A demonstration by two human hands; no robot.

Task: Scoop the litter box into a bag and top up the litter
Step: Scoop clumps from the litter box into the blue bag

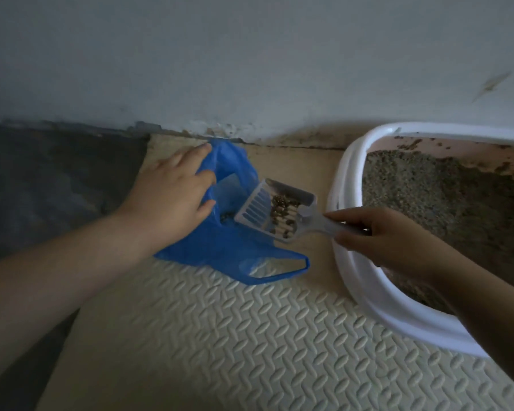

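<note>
Two bare forearms in view, no sleeves anywhere up to frame edge. Left hand (172, 188) at about 10 o'clock from centre, right hand (377, 232) at about 3 o'clock. No gloves, no rings, no watch or bracelet on either wrist. Nails short and plain, no polish as far as dim light lets me see. No marks or plasters visible. Right arm mostly in shadow, so detail there is murky.

Lower centre of frame: foam mat (250, 336) lies bare, open for passage. Centre: way blocked by blue bag (226, 247) w/ scoop (279, 215) over its mouth. Right side taken up by litter box (353, 277). Upper frame closed off by wall (250, 54).
</note>
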